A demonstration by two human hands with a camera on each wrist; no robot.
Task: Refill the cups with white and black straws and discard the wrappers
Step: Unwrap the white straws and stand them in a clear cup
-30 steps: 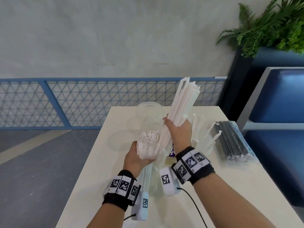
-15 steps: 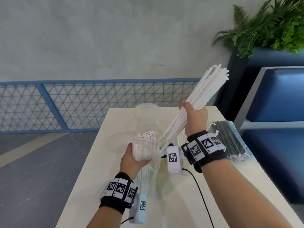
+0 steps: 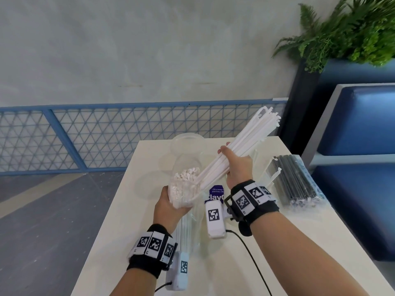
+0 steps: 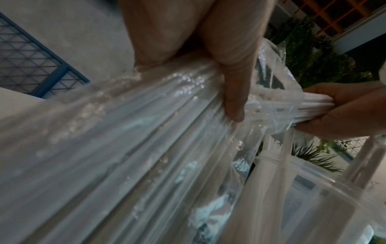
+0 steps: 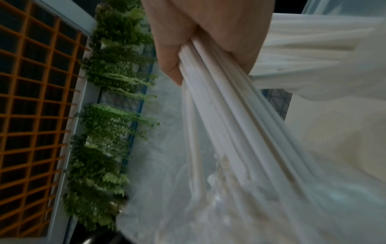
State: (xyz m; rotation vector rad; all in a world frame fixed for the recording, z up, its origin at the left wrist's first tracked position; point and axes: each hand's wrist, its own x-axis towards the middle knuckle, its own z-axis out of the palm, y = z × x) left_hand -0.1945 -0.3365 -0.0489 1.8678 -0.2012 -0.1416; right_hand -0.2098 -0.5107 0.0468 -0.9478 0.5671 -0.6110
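Head view first, so biggest thing is the cream bench [image 3: 299, 242], running away toward a blue mesh railing [image 3: 106, 137] and a grey wall. Off to the right there's a blue padded seat [image 3: 363, 129] and a fern planter [image 3: 352, 28] behind it.

On the bench's right side lies a clear bag of black straws [image 3: 297, 180], sealed from what I can see, well apart from both hands. Near the far edge stand clear plastic cups [image 3: 188, 144]; hard to tell how many since they're see-through and overlap.

Over the middle of the bench, the left hand [image 3: 168, 207] has its fingers [image 4: 234, 92] wrapped around the clear wrapper [image 3: 183, 189], which still has white straw ends showing at its open mouth. The right hand [image 3: 238, 165] is clenched around a bundle of white straws [image 3: 241, 142], tilted up and to the right, lower ends still at the wrapper's mouth. Right wrist view shows the same grip with its fingers [image 5: 173, 66] curled over the straws, plastic film trailing below.

Smallest bit: a purple label [image 3: 216, 194] sits between the wrists, partly hidden. I can read "Clay" in big letters and "Let's keep" above it; the rest is covered or too small. Both wrists wear black bands with square black-and-white marker tags.
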